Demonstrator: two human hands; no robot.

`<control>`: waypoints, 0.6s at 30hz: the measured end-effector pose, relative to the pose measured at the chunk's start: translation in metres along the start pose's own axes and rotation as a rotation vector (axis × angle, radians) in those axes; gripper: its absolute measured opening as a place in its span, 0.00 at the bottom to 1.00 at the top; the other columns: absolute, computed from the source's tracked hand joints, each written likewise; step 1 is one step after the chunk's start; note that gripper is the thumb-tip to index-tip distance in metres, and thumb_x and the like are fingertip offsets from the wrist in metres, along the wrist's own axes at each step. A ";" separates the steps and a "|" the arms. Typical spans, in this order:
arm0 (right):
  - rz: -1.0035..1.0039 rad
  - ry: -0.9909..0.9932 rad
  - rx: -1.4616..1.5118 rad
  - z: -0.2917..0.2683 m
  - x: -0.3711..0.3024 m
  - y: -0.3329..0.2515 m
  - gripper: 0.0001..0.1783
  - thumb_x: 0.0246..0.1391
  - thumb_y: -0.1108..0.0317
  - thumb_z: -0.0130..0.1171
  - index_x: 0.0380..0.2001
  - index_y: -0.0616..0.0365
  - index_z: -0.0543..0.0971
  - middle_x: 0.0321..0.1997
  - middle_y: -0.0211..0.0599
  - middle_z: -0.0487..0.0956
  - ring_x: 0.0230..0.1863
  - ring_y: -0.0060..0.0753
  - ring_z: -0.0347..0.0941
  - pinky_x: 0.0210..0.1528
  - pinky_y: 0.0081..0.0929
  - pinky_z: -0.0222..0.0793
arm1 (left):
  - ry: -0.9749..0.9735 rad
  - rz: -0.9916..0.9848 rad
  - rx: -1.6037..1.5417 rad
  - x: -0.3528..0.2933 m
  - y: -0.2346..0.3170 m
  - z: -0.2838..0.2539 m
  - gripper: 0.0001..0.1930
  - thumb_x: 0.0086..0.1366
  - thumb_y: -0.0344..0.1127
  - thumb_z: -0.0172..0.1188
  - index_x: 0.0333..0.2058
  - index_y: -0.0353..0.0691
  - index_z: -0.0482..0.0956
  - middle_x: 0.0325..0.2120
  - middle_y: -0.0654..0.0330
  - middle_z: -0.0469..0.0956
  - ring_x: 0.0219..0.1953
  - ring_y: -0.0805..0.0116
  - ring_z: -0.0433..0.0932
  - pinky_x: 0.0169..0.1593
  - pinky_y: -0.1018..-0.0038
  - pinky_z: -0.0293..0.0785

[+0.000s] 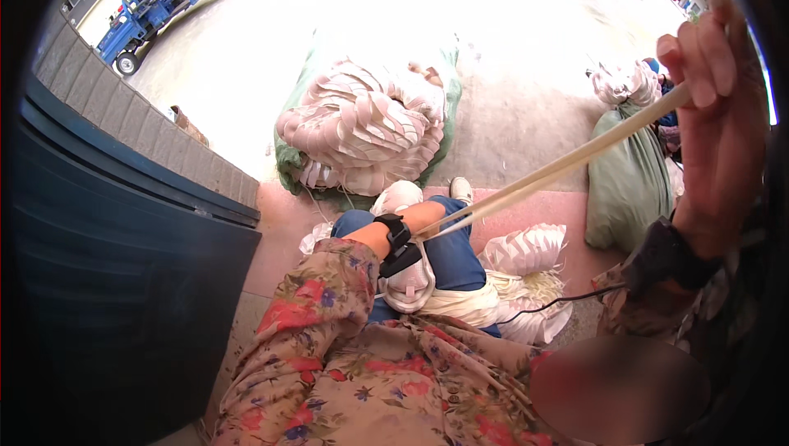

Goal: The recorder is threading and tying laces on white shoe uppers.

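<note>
My right hand is raised at the upper right, its fingers closed round the end of long cream strips. The strips stretch taut down to the left, to beside my left wrist. My left hand is low over my knees, a black band on its wrist; its fingers are hidden, so their grip cannot be told. Just beyond it is a rounded white bundle. A white, pink-edged piece lies on my lap, with a loose cream hank beside it.
A green sack heaped with overlapping pinkish-white pieces stands ahead. Right of my legs are a fanned bundle and a full green sack. A dark blue panel borders the left. A blue three-wheeler stands far left.
</note>
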State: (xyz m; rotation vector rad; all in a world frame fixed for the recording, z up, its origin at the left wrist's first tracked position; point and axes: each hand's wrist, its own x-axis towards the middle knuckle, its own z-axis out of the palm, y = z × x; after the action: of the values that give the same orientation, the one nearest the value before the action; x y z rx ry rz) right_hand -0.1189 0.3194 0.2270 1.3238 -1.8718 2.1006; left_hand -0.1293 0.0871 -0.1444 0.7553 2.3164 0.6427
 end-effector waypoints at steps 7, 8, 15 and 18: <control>0.059 0.232 0.068 -0.020 -0.021 0.003 0.18 0.61 0.71 0.38 0.51 0.69 0.64 0.22 0.22 0.57 0.24 0.15 0.54 0.45 0.19 0.55 | -0.050 0.001 0.087 -0.021 -0.002 -0.015 0.20 0.51 0.34 0.55 0.45 0.39 0.69 0.38 0.47 0.74 0.42 0.52 0.73 0.44 0.64 0.67; 0.057 0.230 0.072 -0.018 -0.019 0.006 0.18 0.61 0.71 0.38 0.51 0.69 0.64 0.22 0.22 0.57 0.24 0.15 0.54 0.45 0.19 0.55 | -0.046 0.043 0.086 -0.023 -0.003 -0.011 0.20 0.51 0.33 0.55 0.45 0.39 0.69 0.37 0.47 0.74 0.42 0.51 0.73 0.44 0.64 0.67; 0.018 0.194 -0.003 -0.011 -0.012 0.011 0.19 0.62 0.67 0.37 0.52 0.68 0.63 0.23 0.22 0.57 0.25 0.15 0.55 0.45 0.20 0.57 | -0.005 0.008 -0.098 -0.003 0.006 -0.001 0.11 0.47 0.26 0.54 0.33 0.36 0.74 0.34 0.47 0.74 0.40 0.50 0.73 0.40 0.64 0.69; 0.093 0.056 0.060 -0.008 -0.007 0.015 0.19 0.61 0.68 0.38 0.52 0.68 0.64 0.23 0.21 0.57 0.26 0.15 0.55 0.46 0.21 0.56 | 0.147 0.007 -0.044 -0.014 0.000 -0.004 0.10 0.48 0.29 0.53 0.32 0.36 0.75 0.31 0.46 0.75 0.37 0.49 0.74 0.39 0.63 0.69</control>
State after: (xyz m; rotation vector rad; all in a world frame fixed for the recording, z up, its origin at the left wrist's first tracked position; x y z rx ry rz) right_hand -0.1268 0.3249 0.2114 1.1981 -1.8980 2.2305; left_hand -0.1228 0.0773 -0.1365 0.7175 2.4247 0.7726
